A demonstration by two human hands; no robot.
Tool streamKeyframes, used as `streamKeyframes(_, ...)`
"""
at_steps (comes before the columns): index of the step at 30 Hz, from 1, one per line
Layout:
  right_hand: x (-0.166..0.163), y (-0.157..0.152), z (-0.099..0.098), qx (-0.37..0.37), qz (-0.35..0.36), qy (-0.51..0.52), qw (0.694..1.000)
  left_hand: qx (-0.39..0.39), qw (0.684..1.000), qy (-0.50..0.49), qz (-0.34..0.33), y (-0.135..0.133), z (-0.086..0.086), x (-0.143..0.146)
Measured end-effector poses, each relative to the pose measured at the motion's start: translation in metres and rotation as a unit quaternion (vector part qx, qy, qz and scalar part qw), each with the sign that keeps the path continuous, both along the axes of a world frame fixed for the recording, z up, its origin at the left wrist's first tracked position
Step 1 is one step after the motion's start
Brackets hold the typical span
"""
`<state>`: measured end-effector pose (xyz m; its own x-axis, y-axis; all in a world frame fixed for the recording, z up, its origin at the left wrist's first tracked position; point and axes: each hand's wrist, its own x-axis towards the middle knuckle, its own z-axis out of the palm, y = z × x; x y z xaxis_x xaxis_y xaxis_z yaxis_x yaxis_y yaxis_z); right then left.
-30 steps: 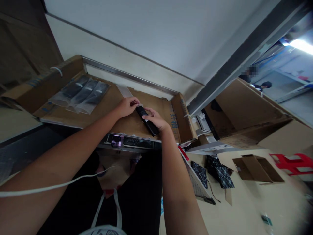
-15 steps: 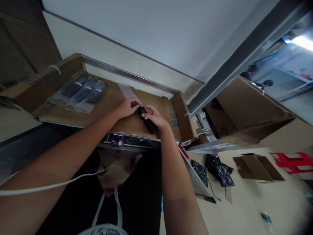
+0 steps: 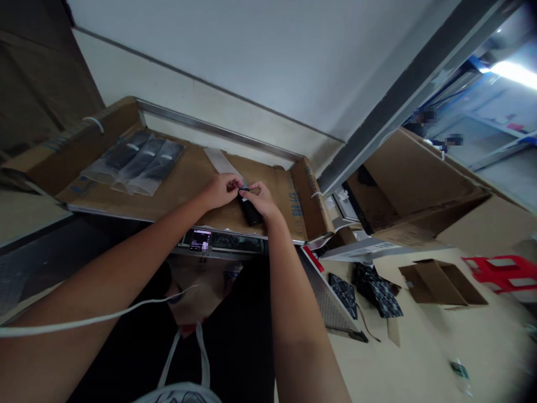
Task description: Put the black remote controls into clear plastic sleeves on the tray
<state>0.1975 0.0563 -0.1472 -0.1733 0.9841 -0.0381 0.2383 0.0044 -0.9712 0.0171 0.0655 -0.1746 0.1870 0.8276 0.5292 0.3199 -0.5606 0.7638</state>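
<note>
Fingers cover the far end of the black handset (image 3: 250, 214), so its upper part is hidden; only the lower body shows, lying aslant toward the front edge of the cardboard tray (image 3: 180, 193). Left hand (image 3: 223, 191) and right hand (image 3: 260, 199) meet there, fingers bent and tips drawn close. A thin dark line shows between them, too small to make out, and I cannot tell whether either hand pinches it or the handset itself. Behind the left hand, a pale plastic strip (image 3: 218, 159) runs toward the wall (image 3: 235, 61), its near end lost near the fingers. Cloudy sleeves (image 3: 145, 168) blur the dark things inside. Under the tray's front edge, part of the phone (image 3: 200, 240) screen is masked, and the white cable (image 3: 109, 318) is cut off at the left.

Folded cardboard sides stand at both ends of the tray, and the wall closes its back. Bare cardboard lies between sleeves and left hand, and again between right hand and right side.
</note>
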Motion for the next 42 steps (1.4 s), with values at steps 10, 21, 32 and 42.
streamKeyframes(10,-0.003,0.005,-0.008,0.048,-0.064,-0.022,0.997,0.014,0.995,0.069,0.072,-0.009,0.004,0.003)
streamKeyframes(21,-0.008,0.003,-0.005,0.013,-0.073,0.024,0.997,-0.016,0.998,0.031,0.056,-0.006,0.002,0.002)
streamKeyframes(32,-0.004,-0.019,-0.001,0.018,0.076,0.12,0.99,-0.121,0.98,-0.144,0.061,0.007,-0.003,-0.002)
streamKeyframes(42,-0.018,-0.009,-0.02,0.034,-0.031,0.052,0.998,-0.092,0.989,-0.088,0.08,0.009,-0.006,-0.005)
